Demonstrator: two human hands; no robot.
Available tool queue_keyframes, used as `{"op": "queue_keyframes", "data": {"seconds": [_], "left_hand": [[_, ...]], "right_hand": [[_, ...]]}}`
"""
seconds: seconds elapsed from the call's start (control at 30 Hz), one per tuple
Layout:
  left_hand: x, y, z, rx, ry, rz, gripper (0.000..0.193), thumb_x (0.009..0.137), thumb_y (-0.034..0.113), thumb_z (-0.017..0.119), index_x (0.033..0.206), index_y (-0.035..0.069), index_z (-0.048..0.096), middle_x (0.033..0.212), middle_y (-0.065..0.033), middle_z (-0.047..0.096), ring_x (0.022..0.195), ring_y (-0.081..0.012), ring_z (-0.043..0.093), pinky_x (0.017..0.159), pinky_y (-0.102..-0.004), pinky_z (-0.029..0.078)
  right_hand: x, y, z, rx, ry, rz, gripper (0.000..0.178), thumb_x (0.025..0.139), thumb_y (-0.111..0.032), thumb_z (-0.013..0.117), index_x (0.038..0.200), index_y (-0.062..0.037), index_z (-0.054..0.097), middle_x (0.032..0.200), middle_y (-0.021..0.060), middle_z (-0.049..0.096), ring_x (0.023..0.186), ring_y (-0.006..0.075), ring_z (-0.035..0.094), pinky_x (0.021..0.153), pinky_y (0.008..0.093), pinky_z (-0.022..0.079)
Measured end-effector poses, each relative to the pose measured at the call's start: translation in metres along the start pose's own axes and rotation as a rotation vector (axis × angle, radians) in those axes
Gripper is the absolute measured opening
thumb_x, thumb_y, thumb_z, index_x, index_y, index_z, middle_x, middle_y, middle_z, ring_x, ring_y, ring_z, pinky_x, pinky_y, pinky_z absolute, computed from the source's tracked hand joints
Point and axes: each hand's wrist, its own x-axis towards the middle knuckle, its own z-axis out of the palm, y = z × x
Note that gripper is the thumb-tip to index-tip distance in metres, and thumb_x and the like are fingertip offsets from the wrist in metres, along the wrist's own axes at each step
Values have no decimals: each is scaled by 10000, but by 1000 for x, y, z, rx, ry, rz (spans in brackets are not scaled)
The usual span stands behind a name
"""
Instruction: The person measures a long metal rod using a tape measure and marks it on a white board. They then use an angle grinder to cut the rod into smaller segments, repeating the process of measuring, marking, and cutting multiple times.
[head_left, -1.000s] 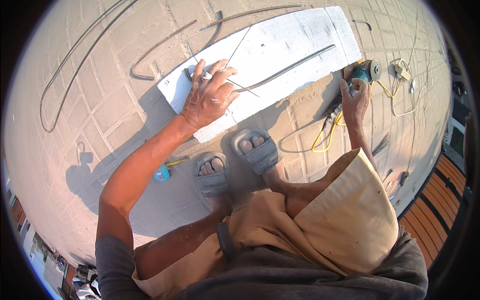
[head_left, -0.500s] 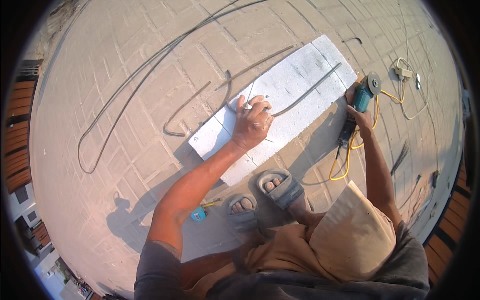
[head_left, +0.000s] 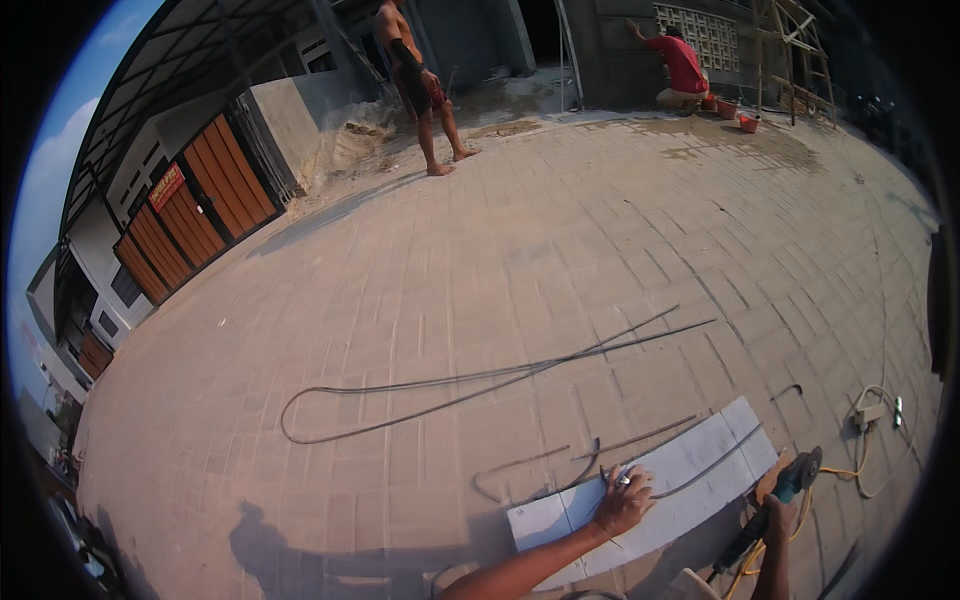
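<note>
My left hand [head_left: 622,508] presses down on a long white block [head_left: 690,505], its fingers closed round a thin steel rod [head_left: 712,464] lying along the top. A small shiny thing, perhaps a ring, shows among these fingers. Dark lines cross the block. Beyond its right end, my right hand [head_left: 780,520] grips a teal and black angle grinder [head_left: 790,480], its disc at the far end. Whether the disc turns I cannot tell. Just past the block lie a bent rod [head_left: 520,462] and a straighter rod [head_left: 640,432].
A long doubled-over rod [head_left: 420,380] lies farther out on the paving [head_left: 400,280]. At the right are a socket box [head_left: 870,412] and a yellow cord [head_left: 835,471]. One person [head_left: 415,80] stands ahead; another in a red shirt [head_left: 675,62] squats by a wall near buckets [head_left: 748,123].
My view has tilted up, so the block and both hands sit lower in the picture and the people, gate and buildings show. The hands keep their holds on the rod and the grinder.
</note>
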Motion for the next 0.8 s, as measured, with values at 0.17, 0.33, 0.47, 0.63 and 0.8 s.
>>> {"op": "queue_keyframes", "data": {"seconds": [0.17, 0.33, 0.47, 0.63, 0.8], "left_hand": [[48, 70, -26, -499, -50, -100, 530, 952, 418, 659, 1260, -7, 594, 1217, -178, 636, 1209, -310, 592, 1054, -465, 426], [74, 105, -54, -823, -452, -349, 812, 926, 554, 675, 1382, -84, 463, 1271, -258, 642, 1196, -322, 636, 970, -407, 513], [56, 132, -64, -773, -397, -381, 691, 876, 359, 772, 1363, -35, 479, 1198, -192, 678, 1144, -287, 653, 961, -394, 507], [43, 118, -59, -694, -378, -437, 729, 858, 193, 729, 1452, -21, 364, 1191, -210, 656, 1099, -295, 663, 943, -392, 517], [29, 122, -62, -806, -270, -555, 766, 856, 146, 673, 1485, -55, 285, 1208, -307, 611, 1076, -409, 653, 905, -455, 526]], "right_hand": [[-75, -103, 29, 154, -297, -18, 283, 781, -128, 782, 984, -57, 598, 778, 11, 590, 612, 118, 573, 554, 283, 481], [-80, -134, 105, 250, -637, 165, 523, 836, -200, 838, 1201, -19, 510, 928, 74, 632, 724, 155, 652, 626, 336, 581], [-104, -131, 111, 241, -645, 127, 536, 811, -156, 840, 1192, 26, 512, 934, 116, 655, 775, 205, 694, 683, 348, 600], [-119, -112, 146, 186, -505, 125, 486, 778, -141, 838, 1098, 77, 544, 881, 134, 667, 728, 208, 684, 670, 354, 587], [-124, -94, 152, 361, -451, 213, 422, 807, -169, 769, 1126, 12, 561, 920, 106, 625, 733, 184, 659, 649, 338, 575]]}}
